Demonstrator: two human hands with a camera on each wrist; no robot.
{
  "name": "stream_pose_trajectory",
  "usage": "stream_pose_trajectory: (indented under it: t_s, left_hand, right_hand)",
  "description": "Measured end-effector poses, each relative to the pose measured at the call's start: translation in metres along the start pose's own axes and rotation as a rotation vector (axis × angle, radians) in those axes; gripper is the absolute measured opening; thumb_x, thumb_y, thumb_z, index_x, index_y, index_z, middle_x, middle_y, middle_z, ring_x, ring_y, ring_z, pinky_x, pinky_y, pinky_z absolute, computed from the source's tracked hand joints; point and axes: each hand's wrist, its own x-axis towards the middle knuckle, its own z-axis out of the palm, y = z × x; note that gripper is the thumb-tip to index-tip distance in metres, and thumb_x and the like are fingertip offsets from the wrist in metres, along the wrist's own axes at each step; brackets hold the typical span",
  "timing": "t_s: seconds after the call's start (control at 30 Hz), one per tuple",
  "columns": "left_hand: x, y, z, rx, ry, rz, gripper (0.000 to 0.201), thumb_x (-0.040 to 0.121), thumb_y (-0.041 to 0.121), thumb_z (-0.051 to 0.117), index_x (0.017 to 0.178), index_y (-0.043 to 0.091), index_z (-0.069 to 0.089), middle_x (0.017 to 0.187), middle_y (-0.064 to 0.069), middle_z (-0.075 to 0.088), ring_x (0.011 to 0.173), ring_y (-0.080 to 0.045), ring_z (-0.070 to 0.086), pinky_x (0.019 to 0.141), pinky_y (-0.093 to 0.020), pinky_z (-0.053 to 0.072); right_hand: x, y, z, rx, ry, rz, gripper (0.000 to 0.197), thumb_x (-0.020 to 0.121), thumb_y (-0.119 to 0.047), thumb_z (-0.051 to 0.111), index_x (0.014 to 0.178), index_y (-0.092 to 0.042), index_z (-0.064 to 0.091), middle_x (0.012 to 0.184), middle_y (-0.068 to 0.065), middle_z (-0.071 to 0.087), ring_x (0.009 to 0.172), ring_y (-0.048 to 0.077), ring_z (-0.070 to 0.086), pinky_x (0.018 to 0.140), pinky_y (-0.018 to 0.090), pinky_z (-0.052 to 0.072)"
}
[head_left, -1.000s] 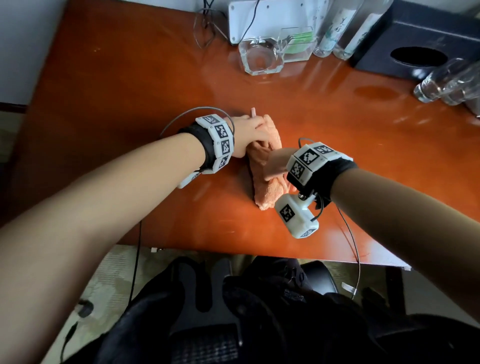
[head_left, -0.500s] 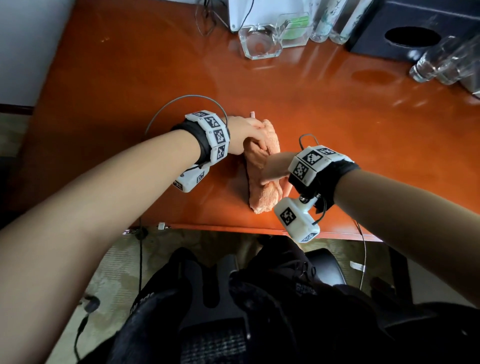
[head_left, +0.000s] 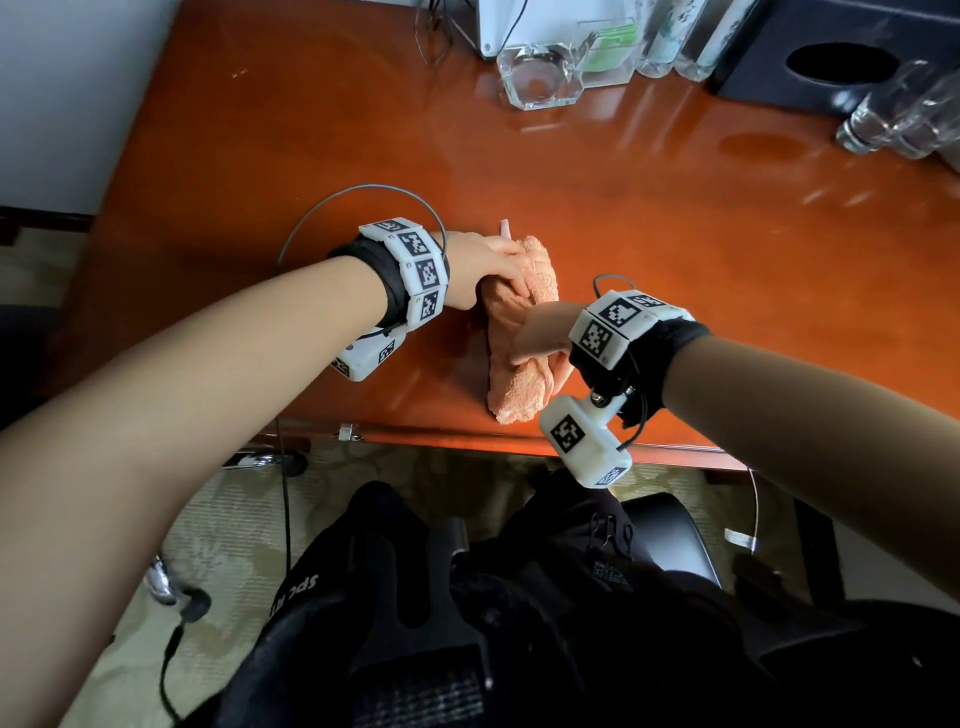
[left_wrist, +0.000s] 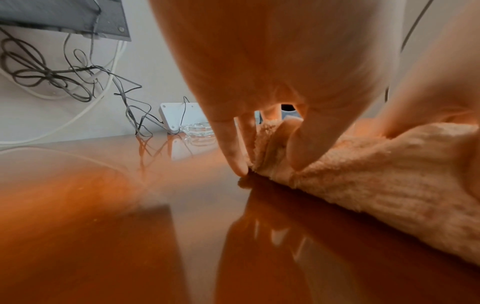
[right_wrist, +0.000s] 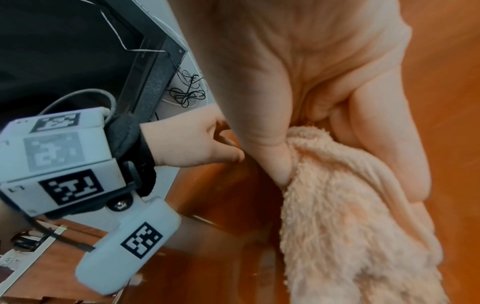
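Note:
A fluffy peach towel (head_left: 519, 389) lies bunched into a long roll on the glossy orange-brown desk (head_left: 675, 234), its near end close to the front edge. My left hand (head_left: 483, 270) holds the roll's far end. In the left wrist view the left hand (left_wrist: 270, 168) pinches the towel (left_wrist: 376, 174), thumb dug into the pile and fingertips down at the desk. My right hand (head_left: 540, 338) grips the roll's middle from the right. In the right wrist view the right hand (right_wrist: 322, 164) has thumb and fingers curled round the towel (right_wrist: 350, 236), with the left hand (right_wrist: 197, 142) beyond it.
Along the desk's back stand a glass ashtray (head_left: 537, 78), a white box (head_left: 519, 21), bottles (head_left: 670, 41), a dark tissue box (head_left: 831, 57) and clear glasses (head_left: 898, 114). Cables (left_wrist: 52, 72) hang at the wall. The front edge (head_left: 441, 439) and a black chair are below.
Both hands and the towel roll have come closer to the desk's front edge. Both hands keep their hold on the towel.

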Motion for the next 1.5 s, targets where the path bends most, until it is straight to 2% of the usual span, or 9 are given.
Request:
stream_pose_trajectory:
  t_s: [0.17,0.37,0.57,0.67,0.77,0.9,1.1,1.37,1.5]
  left_hand:
    - [-0.013,-0.008,0.005,0.002,-0.003,0.003,0.07,0.08,-0.007,0.043,0.135,0.036,0.046,0.158,0.006,0.014,0.14,-0.024,0.028,0.103,-0.03,0.032]
    - [-0.028,-0.02,0.012,-0.008,0.012,-0.014,0.071,0.08,-0.008,0.043,0.135,0.037,0.045,0.158,0.007,0.011,0.14,-0.021,0.028,0.091,-0.022,0.032]
    - [-0.045,-0.037,0.019,-0.012,0.026,-0.028,0.071,0.08,-0.01,0.043,0.134,0.035,0.046,0.159,0.006,0.009,0.141,-0.019,0.025,0.086,-0.019,0.029]
    - [-0.053,-0.045,0.022,-0.003,0.021,-0.04,0.073,0.079,-0.011,0.043,0.134,0.037,0.046,0.159,0.009,0.007,0.139,-0.02,0.029,0.082,-0.024,0.036]
    - [-0.053,-0.047,0.029,0.05,0.049,-0.054,0.076,0.078,-0.009,0.042,0.134,0.041,0.042,0.158,0.013,0.004,0.136,-0.018,0.029,0.073,-0.024,0.036]
    - [-0.055,-0.045,0.039,0.209,0.152,-0.039,0.064,0.081,-0.002,0.045,0.135,0.031,0.044,0.158,0.008,0.009,0.14,-0.018,0.02,0.1,-0.035,0.036]
    - [-0.066,-0.039,0.046,0.551,0.345,0.348,0.046,0.053,0.008,0.071,0.097,0.021,0.071,0.109,-0.003,0.068,0.099,-0.023,0.064,0.077,-0.031,0.053]
    - [-0.061,-0.005,0.078,0.458,0.218,0.587,0.044,0.077,0.029,0.037,0.103,0.014,0.07,0.108,-0.009,0.068,0.1,-0.027,0.065,0.091,-0.037,0.044]
    - [-0.064,-0.01,0.083,0.464,0.137,0.58,0.043,0.076,0.029,0.036,0.095,0.016,0.072,0.107,-0.008,0.069,0.102,-0.027,0.065,0.095,-0.039,0.042]
  right_hand:
    - [-0.001,-0.014,0.004,-0.136,-0.039,-0.059,0.062,0.103,-0.019,0.031,0.151,-0.013,-0.007,0.158,0.008,0.01,0.143,0.023,0.02,0.112,0.029,0.02]
    - [0.008,-0.032,0.007,-0.032,-0.059,-0.043,0.061,0.096,-0.016,0.049,0.148,-0.002,0.02,0.155,0.016,0.019,0.143,0.029,0.02,0.115,0.036,0.016]
    - [0.007,-0.058,0.013,-0.232,-0.019,-0.104,0.061,0.103,-0.021,0.031,0.151,-0.012,-0.005,0.158,0.01,0.008,0.143,0.016,0.022,0.114,0.027,0.01]
    - [0.011,-0.07,0.014,-0.176,-0.002,-0.147,0.063,0.102,-0.023,0.032,0.151,-0.015,-0.006,0.158,0.009,0.012,0.123,0.011,0.045,0.093,0.018,0.041]
    - [0.017,-0.061,0.012,-0.001,-0.059,-0.124,0.061,0.101,-0.029,0.037,0.152,-0.012,0.007,0.157,0.013,0.016,0.14,0.027,0.029,0.11,0.033,0.03]
    - [0.026,-0.028,-0.01,0.449,-0.324,-0.06,0.049,0.098,-0.04,0.043,0.127,0.0,0.048,0.116,0.024,0.063,0.079,0.027,0.069,0.06,0.027,0.058]
    - [0.054,0.008,-0.05,-0.305,0.492,-0.356,0.029,0.091,-0.017,0.051,0.119,-0.011,0.052,0.111,0.011,0.065,0.093,0.029,0.064,0.074,0.034,0.054]
    - [0.075,0.012,-0.036,-0.918,0.459,-0.887,0.076,0.088,-0.013,0.059,0.151,-0.025,0.017,0.159,0.002,0.011,0.146,0.025,0.013,0.113,0.046,0.027]
    - [0.086,0.007,-0.035,-1.027,0.5,-1.085,0.078,0.057,0.006,0.082,0.127,-0.02,0.06,0.14,0.013,0.049,0.127,0.037,0.049,0.096,0.049,0.046]
